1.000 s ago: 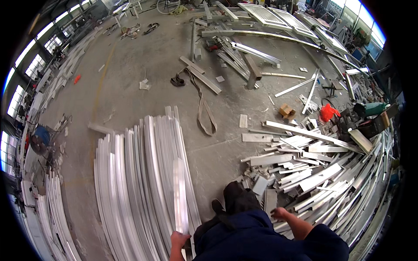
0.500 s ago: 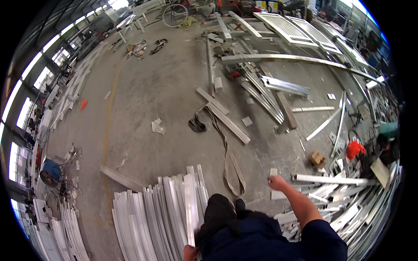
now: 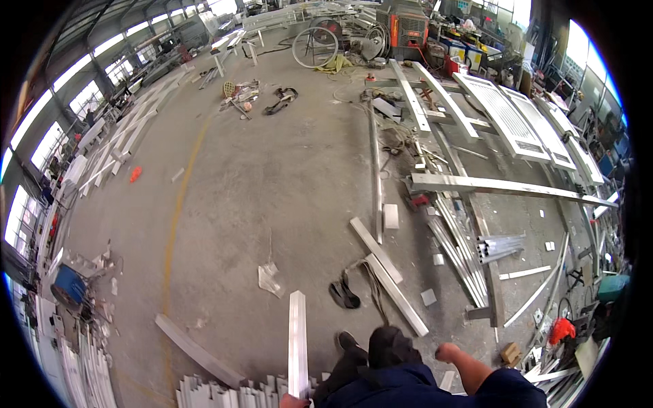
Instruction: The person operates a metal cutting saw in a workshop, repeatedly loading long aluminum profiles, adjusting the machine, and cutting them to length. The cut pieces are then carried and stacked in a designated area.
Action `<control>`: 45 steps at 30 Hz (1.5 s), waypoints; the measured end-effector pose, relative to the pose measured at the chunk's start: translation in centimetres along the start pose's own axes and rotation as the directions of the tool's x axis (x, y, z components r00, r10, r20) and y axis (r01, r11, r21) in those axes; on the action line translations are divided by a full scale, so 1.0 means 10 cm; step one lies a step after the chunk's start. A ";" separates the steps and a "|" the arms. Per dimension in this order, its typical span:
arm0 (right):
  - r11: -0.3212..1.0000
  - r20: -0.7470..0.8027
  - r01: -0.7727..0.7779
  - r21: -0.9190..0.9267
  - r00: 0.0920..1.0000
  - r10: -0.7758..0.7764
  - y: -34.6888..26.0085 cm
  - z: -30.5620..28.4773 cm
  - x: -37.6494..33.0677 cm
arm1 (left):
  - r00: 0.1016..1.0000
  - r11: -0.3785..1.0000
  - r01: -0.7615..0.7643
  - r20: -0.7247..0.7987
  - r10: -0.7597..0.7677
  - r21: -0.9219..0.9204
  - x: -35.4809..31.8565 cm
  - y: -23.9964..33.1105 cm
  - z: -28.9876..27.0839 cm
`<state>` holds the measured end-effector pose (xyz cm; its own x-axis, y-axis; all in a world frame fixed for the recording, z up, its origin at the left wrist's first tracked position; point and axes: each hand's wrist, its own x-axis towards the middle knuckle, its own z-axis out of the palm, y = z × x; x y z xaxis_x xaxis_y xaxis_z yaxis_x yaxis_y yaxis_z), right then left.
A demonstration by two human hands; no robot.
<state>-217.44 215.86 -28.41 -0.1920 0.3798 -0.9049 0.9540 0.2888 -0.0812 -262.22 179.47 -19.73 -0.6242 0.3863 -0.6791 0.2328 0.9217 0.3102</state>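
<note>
At the lower edge my left hand [image 3: 294,401] is closed around the near end of a long white metal bar [image 3: 297,340]. The bar points forward over the floor, and the hand is only partly visible. My right hand [image 3: 447,352] hangs out to the right, its fingers curled into a loose fist with nothing showing in it. A row of white metal bars [image 3: 204,393] lies below and left of the held bar. Farther ahead, a dark strap loop [image 3: 345,295] rests next to two pale bars [image 3: 398,296] on the concrete floor.
A single bar [image 3: 197,350] lies at an angle to the left. Long metal strips [image 3: 459,251] and a long beam [image 3: 503,185] occupy the right side, with slatted panels [image 3: 500,115] beyond. Near my right lie a cardboard box [image 3: 511,353] and a red bag [image 3: 562,330].
I have moved forward, so the stack of bars has slid toward the lower edge. The held bar came along in my left hand, and my right hand appears lower in the picture.
</note>
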 end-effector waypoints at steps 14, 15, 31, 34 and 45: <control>0.930 -0.480 0.338 -0.145 0.797 -0.365 -3.37 -6.31 2.19 | 0.999 0.992 0.033 0.023 -0.036 0.118 4.34 3.32 -2.72; 0.833 -0.567 0.539 -0.122 0.651 -0.505 -3.82 -7.15 2.03 | 0.999 0.991 0.026 0.043 -0.032 0.130 4.66 3.66 -2.88; -0.466 -0.188 0.572 -0.675 -0.745 -0.640 -8.02 -14.77 0.94 | 0.996 0.992 -0.007 0.089 -0.004 0.123 9.61 7.68 -5.64; -0.541 -0.100 0.562 -0.626 -0.745 -0.660 -8.56 -15.67 1.48 | 1.000 0.997 0.021 0.008 -0.022 0.069 10.31 8.41 -6.51; -0.465 -0.089 0.610 -0.642 -0.662 -0.744 -9.14 -19.49 3.72 | 0.992 0.974 0.042 0.105 -0.067 0.222 13.03 11.25 -8.17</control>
<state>-356.72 374.90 26.74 -0.6036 -0.3883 0.6963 -0.7088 0.6612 -0.2457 -378.30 330.60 -18.98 -0.5567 0.3256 -0.7642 0.3663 0.9219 0.1260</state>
